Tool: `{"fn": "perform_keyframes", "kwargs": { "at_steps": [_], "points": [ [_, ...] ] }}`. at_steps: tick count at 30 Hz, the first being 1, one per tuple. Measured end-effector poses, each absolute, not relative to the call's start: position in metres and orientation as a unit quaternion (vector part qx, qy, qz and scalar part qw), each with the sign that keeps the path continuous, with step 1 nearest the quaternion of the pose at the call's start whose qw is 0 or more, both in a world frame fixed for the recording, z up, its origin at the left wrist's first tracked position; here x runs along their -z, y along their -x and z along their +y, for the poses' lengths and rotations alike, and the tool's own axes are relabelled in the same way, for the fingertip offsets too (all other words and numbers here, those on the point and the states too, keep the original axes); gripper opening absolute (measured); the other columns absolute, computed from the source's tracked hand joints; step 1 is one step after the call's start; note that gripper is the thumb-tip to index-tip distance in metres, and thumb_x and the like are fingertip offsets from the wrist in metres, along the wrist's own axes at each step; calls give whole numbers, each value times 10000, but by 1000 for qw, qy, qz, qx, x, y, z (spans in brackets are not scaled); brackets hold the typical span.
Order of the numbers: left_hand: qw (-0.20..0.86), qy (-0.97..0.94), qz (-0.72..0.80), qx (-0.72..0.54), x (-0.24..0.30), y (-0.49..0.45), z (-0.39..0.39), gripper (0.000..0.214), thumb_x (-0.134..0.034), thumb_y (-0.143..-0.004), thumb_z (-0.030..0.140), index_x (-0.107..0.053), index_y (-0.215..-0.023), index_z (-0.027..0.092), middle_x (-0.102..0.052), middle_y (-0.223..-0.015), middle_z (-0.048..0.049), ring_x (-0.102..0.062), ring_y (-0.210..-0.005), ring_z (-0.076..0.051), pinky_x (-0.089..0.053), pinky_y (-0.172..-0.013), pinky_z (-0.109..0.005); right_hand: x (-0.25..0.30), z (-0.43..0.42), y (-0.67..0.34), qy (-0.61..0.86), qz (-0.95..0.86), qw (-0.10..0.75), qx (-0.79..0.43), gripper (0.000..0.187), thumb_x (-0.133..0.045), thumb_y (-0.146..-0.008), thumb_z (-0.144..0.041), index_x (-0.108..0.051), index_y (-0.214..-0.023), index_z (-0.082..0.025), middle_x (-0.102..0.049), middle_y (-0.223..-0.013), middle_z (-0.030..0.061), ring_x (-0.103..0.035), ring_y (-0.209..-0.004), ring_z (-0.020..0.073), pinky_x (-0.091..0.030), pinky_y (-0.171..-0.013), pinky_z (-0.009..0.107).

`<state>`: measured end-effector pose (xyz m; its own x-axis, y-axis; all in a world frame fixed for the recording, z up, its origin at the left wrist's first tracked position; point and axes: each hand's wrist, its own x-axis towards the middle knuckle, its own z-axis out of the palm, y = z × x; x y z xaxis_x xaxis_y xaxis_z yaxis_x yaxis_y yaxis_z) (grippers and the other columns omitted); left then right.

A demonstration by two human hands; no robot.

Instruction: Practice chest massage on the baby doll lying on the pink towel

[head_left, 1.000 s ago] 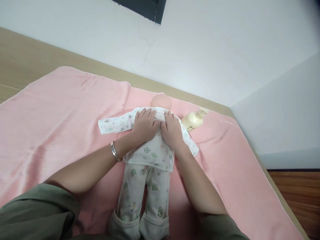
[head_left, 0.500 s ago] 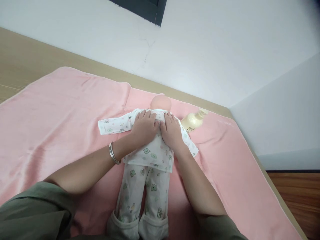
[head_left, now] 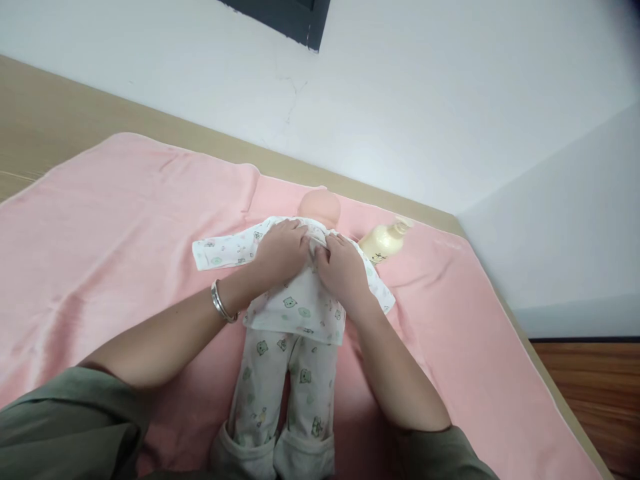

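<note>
A doll lies on its back or front, I cannot tell which, its smooth pinkish head (head_left: 320, 205) pointing away from me. It wears a white long-sleeved shirt (head_left: 303, 312) with small green animal prints and matching trousers (head_left: 261, 383) with turned-up cuffs. At the upper chest, just below the neck, my left hand (head_left: 283, 253) pinches the shirt cloth with bent fingers. Close beside it, my right hand (head_left: 345, 270) grips the same cloth, thumb toward the middle. Between my thumbs the fabric is bunched into a fold. The fingertips are partly hidden.
A cream pump bottle (head_left: 383, 243) lies tilted right of the doll's shoulder. Beneath everything spreads a wrinkled pink cloth (head_left: 150, 193) on a wooden surface (head_left: 45, 100). A white wall (head_left: 400, 107) rises behind, with a dark frame (head_left: 300, 23) at the top.
My hands lay flat on the shirt's chest; their fingers have since curled in and gathered the cloth near the neck into a fold. The doll and bottle have stayed in place.
</note>
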<state>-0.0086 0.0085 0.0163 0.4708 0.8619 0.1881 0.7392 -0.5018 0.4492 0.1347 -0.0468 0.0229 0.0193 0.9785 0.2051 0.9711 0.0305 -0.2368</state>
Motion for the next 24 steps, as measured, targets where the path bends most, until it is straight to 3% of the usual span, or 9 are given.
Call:
{"fn": "perform_keyframes", "kwargs": {
  "at_steps": [5,9,15,24],
  "points": [
    [148,-837,485,-208,-8,10,18,335,-351,-996,278,-650,-1068,144,-709,-1204,-160,-632,-1150,-301,-489,-1083,-485,-22,-51,-130,689,-702,178,-5,256,-399,-1009,-233,-645,-943,-205,-738,-1039,137,-641,-1121,306,-505,-1026,439],
    [121,-852,472,-195,-7,11,14,339,-357,-999,271,-642,-1101,118,-687,-1213,-189,-613,-1164,-315,-470,-1096,-492,-20,-46,-137,682,-708,184,-19,267,-398,-1022,-266,-652,-969,-205,-726,-1154,145,-610,-1207,308,-482,-1084,439],
    [121,-872,437,-184,-20,7,-7,351,-334,-1034,253,-658,-1084,130,-663,-1222,-187,-591,-1201,-319,-464,-1110,-498,-13,-32,-156,667,-717,194,-52,292,-372,-1021,-299,-656,-1005,-234,-717,-1116,112,-628,-1103,286,-502,-990,424],
    [127,-865,452,-176,-20,7,0,385,-290,-1055,265,-653,-1053,135,-679,-1220,-177,-614,-1186,-313,-475,-1093,-489,-23,-46,-136,684,-714,151,-6,333,-365,-1024,-248,-685,-1002,-158,-740,-1080,170,-648,-1115,318,-503,-1049,451]
  ]
}}
